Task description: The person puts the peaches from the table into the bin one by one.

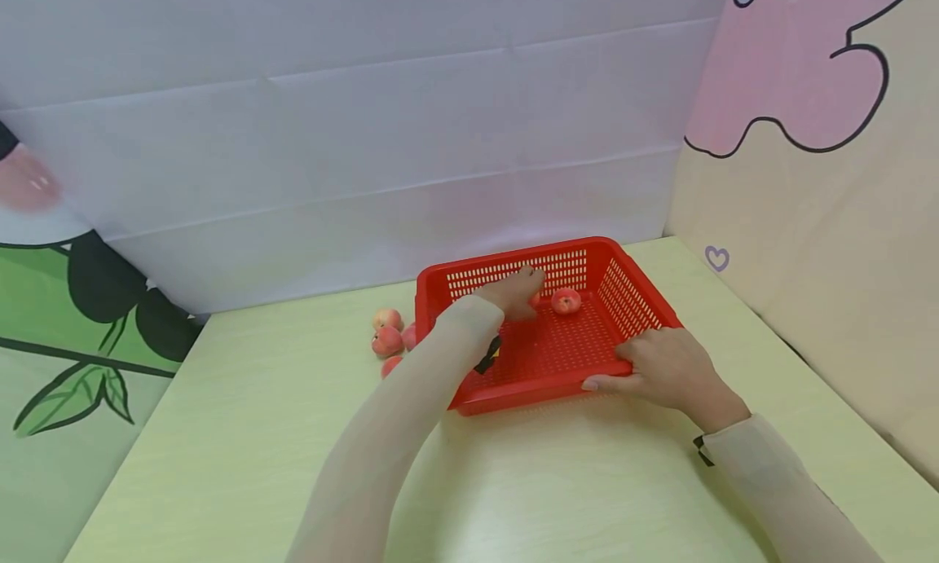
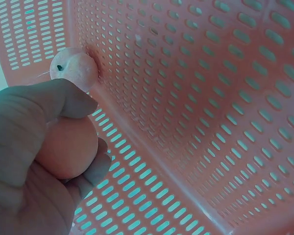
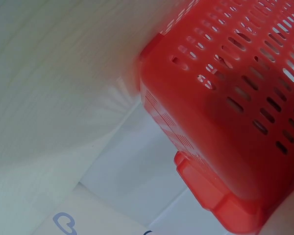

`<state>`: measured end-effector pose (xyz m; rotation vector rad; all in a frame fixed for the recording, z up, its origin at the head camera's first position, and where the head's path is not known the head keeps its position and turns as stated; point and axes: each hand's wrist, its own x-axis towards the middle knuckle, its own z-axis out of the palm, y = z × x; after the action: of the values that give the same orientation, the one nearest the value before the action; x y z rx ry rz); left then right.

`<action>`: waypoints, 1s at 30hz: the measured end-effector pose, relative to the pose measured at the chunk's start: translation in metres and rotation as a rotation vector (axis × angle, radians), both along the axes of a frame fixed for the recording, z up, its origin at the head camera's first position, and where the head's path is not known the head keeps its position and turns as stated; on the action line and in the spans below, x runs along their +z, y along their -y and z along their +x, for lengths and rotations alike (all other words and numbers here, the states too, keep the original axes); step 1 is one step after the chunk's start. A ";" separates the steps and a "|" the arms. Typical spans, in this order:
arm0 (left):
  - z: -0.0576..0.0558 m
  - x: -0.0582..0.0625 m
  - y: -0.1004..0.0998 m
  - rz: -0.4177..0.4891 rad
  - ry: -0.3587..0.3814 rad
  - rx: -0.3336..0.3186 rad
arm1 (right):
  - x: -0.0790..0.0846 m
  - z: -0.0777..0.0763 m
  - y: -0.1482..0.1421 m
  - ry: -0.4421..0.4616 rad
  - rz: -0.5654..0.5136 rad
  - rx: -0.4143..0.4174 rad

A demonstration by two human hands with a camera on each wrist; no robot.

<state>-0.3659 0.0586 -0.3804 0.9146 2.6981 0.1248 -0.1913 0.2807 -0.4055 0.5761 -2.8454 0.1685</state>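
My left hand [image 1: 516,292] reaches inside a red plastic basket [image 1: 513,390] with slotted walls and floor. In the left wrist view, its thumb and fingers curl round a peach [image 2: 68,147]. Just beyond, a second peach [image 2: 74,67] lies against the basket wall; the head view shows a peach [image 1: 566,301] near the back wall too. My right hand [image 1: 663,367] grips the rim at the basket's near right corner, thumb along the front side. Only a sliver of that hand enters the right wrist view, beside the red basket [image 3: 186,107].
Several peaches [image 1: 387,340] lie on the pale wooden table [image 1: 220,433] just left of the basket, partly hidden by my left sleeve [image 1: 411,408]. A white wall covering [image 1: 367,139] rises behind the table, and a painted wall [image 1: 822,221] borders it on the right.
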 end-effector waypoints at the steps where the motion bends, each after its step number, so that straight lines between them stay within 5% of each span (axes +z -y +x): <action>1: 0.000 0.000 0.000 0.002 -0.005 0.000 | 0.000 0.000 0.000 0.000 0.001 0.000; 13: 0.005 0.001 -0.003 -0.045 -0.084 0.016 | -0.001 0.000 0.001 0.000 0.007 -0.001; 30: 0.002 -0.003 -0.006 -0.051 -0.101 0.013 | 0.000 0.000 0.000 -0.002 0.008 0.000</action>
<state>-0.3639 0.0645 -0.3837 0.9110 2.7866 0.0125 -0.1917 0.2805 -0.4057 0.5781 -2.8455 0.1560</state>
